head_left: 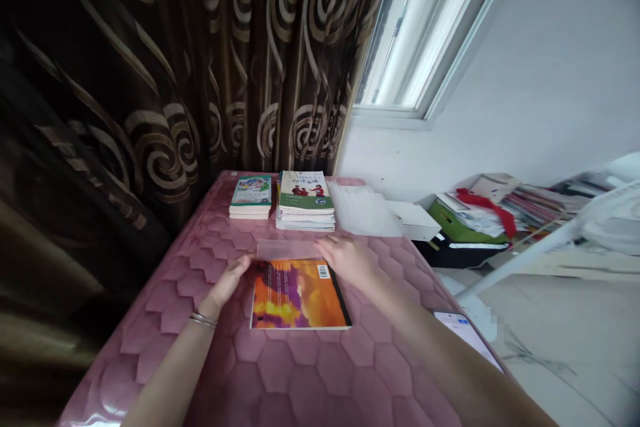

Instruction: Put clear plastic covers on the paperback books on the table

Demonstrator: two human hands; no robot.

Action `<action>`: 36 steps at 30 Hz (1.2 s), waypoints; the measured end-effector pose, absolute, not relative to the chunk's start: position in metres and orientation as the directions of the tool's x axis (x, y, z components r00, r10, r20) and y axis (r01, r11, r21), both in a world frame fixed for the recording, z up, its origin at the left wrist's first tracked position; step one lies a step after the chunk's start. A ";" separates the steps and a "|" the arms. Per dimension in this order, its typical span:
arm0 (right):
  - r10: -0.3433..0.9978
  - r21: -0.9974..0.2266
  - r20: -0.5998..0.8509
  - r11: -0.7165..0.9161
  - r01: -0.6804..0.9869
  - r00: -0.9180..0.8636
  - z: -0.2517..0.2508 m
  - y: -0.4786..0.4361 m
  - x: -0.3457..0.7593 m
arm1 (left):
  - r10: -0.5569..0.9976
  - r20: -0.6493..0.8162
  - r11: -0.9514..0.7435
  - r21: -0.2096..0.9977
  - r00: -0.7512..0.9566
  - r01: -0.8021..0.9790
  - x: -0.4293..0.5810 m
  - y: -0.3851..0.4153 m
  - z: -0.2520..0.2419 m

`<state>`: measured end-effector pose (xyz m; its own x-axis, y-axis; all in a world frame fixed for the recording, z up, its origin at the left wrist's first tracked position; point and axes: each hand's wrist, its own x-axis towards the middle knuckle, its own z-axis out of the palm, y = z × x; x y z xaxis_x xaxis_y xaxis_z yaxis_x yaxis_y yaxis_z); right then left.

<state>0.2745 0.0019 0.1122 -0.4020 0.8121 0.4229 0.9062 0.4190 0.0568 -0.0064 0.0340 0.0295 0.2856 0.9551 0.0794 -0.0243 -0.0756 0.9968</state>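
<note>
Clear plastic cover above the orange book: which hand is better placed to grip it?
Probably the right hand: it rests on the clear cover, while the left hand lies off to the side, beside the orange book.

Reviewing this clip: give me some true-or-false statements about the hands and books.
1. The left hand and right hand both meet the translucent plastic sheet at the orange paperback book's far edge: true.
2. The orange book stands upright: false, it lies flat on the pink quilted table cover.
3. Two stacks of books sit near the brown swirl-patterned curtain: true.
4. A white phone lies left of the book: false, the white phone lies at the table's right edge.
</note>
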 end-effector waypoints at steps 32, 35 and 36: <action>0.730 -0.414 0.074 0.642 0.645 -0.680 0.060 -0.055 0.270 | 0.978 0.101 -0.032 0.936 -0.180 0.350 -0.007 0.103 -0.013; 0.722 -0.428 0.072 0.646 0.632 -0.688 0.061 -0.054 0.269 | 0.977 0.112 -0.037 0.927 -0.181 0.373 -0.021 0.086 -0.007; 0.718 -0.431 0.071 0.648 0.628 -0.692 0.061 -0.053 0.269 | 0.978 0.118 -0.043 0.922 -0.174 0.385 -0.025 0.079 -0.003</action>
<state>0.2691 -0.0531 0.0609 -0.6923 0.7181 0.0713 0.6280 0.6482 -0.4306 -0.0246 0.0790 -0.0033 -0.1736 0.9777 0.1178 0.3845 -0.0429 0.9221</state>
